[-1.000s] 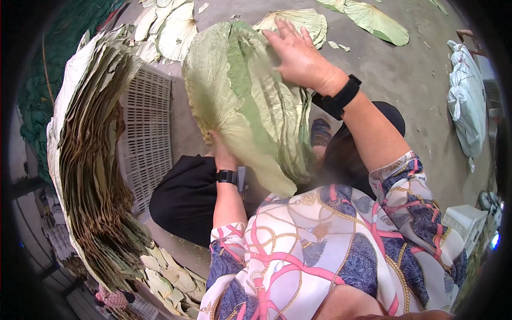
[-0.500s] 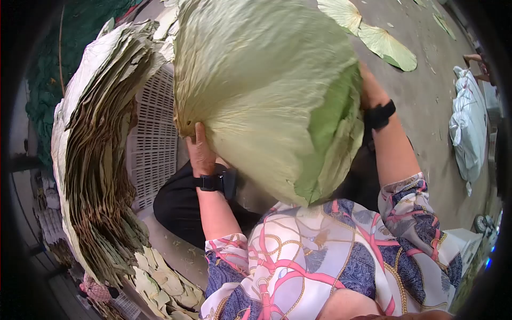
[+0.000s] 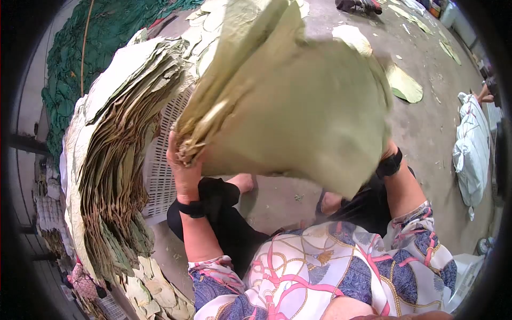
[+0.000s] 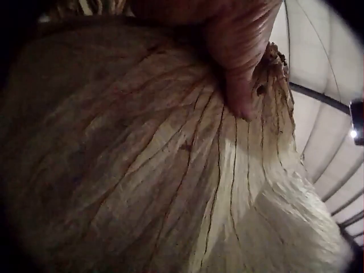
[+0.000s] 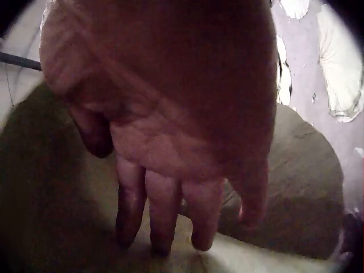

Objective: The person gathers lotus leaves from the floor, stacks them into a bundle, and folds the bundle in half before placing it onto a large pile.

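Note:
A bundle of folded dried lotus leaves (image 3: 298, 106), pale green and blurred, is held up in front of the body. My left hand (image 3: 184, 168) grips its gathered, brownish corner. In the left wrist view, the thumb of that hand presses on the veined face of a leaf (image 4: 187, 165). At the bundle's far right edge is my right hand (image 3: 392, 152), mostly hidden behind the leaves in the head view. The right wrist view shows its palm (image 5: 170, 114) facing the camera, with fairly straight fingers (image 5: 162, 210) spread against a leaf surface.
A tall curved stack of dried leaves (image 3: 117, 160) stands at the left, beside a white slatted crate (image 3: 168, 160). Loose leaves (image 3: 405, 84) lie on the grey floor ahead. A white wrapped sack (image 3: 472, 149) is at the right, green netting (image 3: 69, 58) at the far left.
The bundle was lower over the lap and has been raised and swung up, its leaves spreading. The right hand went from its top edge to its right side; the left hand kept its corner grip.

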Demonstrator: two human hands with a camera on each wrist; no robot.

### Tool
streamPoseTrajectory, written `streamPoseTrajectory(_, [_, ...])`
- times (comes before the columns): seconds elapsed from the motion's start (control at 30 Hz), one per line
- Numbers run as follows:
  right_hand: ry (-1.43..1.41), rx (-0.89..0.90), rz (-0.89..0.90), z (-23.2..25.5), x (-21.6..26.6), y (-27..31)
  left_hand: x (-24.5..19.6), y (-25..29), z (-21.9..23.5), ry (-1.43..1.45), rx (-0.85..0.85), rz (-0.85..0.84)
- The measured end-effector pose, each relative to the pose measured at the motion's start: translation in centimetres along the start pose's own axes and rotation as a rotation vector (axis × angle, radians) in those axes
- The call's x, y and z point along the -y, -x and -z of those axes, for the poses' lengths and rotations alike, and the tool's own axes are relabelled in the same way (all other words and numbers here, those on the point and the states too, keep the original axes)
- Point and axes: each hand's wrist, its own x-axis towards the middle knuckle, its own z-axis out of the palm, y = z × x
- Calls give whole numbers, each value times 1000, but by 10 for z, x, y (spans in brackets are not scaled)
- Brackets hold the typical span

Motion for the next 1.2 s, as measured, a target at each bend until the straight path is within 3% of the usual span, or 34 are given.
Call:
streamPoseTrajectory(0.07, [-40, 25, -1, -17, 10, -7, 1, 2, -6, -56, 119, -190])
streamPoseTrajectory(0.1, [-62, 36, -4, -24, 12, -3, -26, -4, -10, -169, 189, -195])
streamPoseTrajectory(0.23, [-170, 75, -40, -47, 20, -19, -29, -2, -9, -267, 241, -228])
streamPoseTrajectory(0.4, [-289, 166, -52, -35, 30, -31, -27, 0, -3, -198, 202, -239])
streamPoseTrajectory(0.47, [-340, 186, -53, -40, 34, -33, -1, 4, 9, -176, 314, -138])
streamPoseTrajectory(0.5, [-365, 196, -54, -39, 35, -25, -1, 0, 8, 74, 334, 251])
streamPoseTrajectory(0.53, [-390, 212, -56, -42, 35, -19, -7, -3, 9, 28, 404, 200])
streamPoseTrajectory(0.6, [-428, 229, -60, -43, 31, -28, -8, -1, 5, 19, 320, 145])
streamPoseTrajectory(0.67, [546, 175, 653, -37, 20, -39, -7, 3, 6, 91, 313, 166])
streamPoseTrajectory(0.7, [-221, 16, 103, -52, 28, -35, -5, 4, 6, 157, 293, 186])
streamPoseTrajectory(0.73, [-221, 15, 100, -46, 25, -36, -6, 4, 6, 158, 294, 188])
streamPoseTrajectory(0.8, [-112, 71, 134, -33, 17, -44, -10, 1, 13, 348, 205, 428])
streamPoseTrajectory(0.83, [127, 175, 175, -28, 24, -46, -11, 3, 18, 119, 313, 141])
streamPoseTrajectory(0.87, [497, 205, 324, -24, 33, -37, -11, 2, 21, 123, 315, 143])
streamPoseTrajectory(0.93, [-288, 347, -121, -32, 32, -36, -21, -5, 26, 82, 328, 136])
streamPoseTrajectory(0.97, [-147, 334, -219, -41, 35, -31, -29, -6, 24, 14, 307, 76])
streamPoseTrajectory(1.0, [-300, 372, -309, -51, 29, -30, -32, -9, 25, 12, 312, 79])
streamPoseTrajectory(1.07, [-237, 473, -206, -56, -8, -30, -32, -13, 27, -193, 407, 15])
streamPoseTrajectory(1.1, [-19, 504, -385, -57, 11, -29, -32, -11, 23, -185, 403, 33])
streamPoseTrajectory(1.2, [86, 530, -260, -64, -7, -42, -31, -8, 6, -251, 554, -34])
